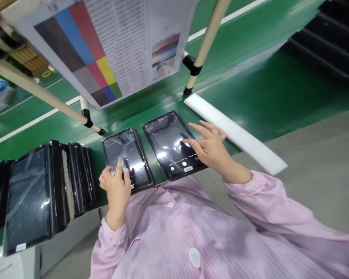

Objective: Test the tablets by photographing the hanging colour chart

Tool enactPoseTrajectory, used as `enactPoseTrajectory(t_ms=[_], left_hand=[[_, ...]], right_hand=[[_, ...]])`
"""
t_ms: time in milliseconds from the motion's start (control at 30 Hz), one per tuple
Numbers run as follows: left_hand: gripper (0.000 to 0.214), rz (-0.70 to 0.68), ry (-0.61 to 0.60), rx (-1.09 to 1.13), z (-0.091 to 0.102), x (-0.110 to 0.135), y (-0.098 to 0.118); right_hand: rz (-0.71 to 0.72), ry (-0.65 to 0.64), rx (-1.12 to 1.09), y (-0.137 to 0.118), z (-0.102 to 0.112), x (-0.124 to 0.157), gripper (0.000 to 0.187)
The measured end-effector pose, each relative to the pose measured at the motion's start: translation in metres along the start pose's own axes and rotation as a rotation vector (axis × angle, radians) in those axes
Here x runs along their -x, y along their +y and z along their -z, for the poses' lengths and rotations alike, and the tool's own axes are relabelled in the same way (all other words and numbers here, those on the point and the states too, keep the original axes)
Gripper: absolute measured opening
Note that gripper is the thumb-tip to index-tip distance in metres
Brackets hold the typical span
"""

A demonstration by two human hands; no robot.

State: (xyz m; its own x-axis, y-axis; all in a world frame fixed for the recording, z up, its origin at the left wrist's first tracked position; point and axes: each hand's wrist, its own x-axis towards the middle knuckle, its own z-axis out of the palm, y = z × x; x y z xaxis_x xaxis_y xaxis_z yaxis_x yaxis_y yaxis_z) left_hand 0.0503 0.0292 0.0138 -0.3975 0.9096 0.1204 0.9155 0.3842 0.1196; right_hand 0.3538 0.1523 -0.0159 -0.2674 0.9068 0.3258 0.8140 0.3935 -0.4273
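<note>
Two black tablets lie side by side at the front edge of the green table. My left hand (116, 186) is over the lower part of the left tablet (132, 149), index finger stretched towards its dark screen. Over the right edge of the right tablet (165, 135) is my right hand (211, 145), fingers spread, with the index fingertip at the screen. That screen is lit and shows a row of round icons near its bottom, above a small white label. Neither hand holds anything. Whether the fingertips touch the glass I cannot tell.
Several black tablets (29, 197) stand stacked on edge at the left. A long white foam strip (235, 133) lies to the right. Ahead, a printed colour chart (133, 42) hangs on a frame of beige tubes (206, 38). Dark stacked trays (325, 42) are at the far right.
</note>
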Motion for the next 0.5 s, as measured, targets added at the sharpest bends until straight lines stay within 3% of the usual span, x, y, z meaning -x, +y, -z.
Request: enactPoseTrajectory(t_ms=[167,367,500], left_hand=[[0.042,-0.086,-0.017,0.050,-0.004,0.005,0.006],[0.041,-0.073,-0.028,0.040,0.001,0.005,0.017],[0.040,-0.074,-0.022,0.032,0.004,0.001,0.022]], right_hand=[[-0.017,0.033,0.027,0.006,-0.001,0.003,0.040],[-0.015,0.026,0.031,0.007,-0.009,0.004,0.040],[-0.092,0.115,-0.064,0.001,-0.002,0.003,0.046]])
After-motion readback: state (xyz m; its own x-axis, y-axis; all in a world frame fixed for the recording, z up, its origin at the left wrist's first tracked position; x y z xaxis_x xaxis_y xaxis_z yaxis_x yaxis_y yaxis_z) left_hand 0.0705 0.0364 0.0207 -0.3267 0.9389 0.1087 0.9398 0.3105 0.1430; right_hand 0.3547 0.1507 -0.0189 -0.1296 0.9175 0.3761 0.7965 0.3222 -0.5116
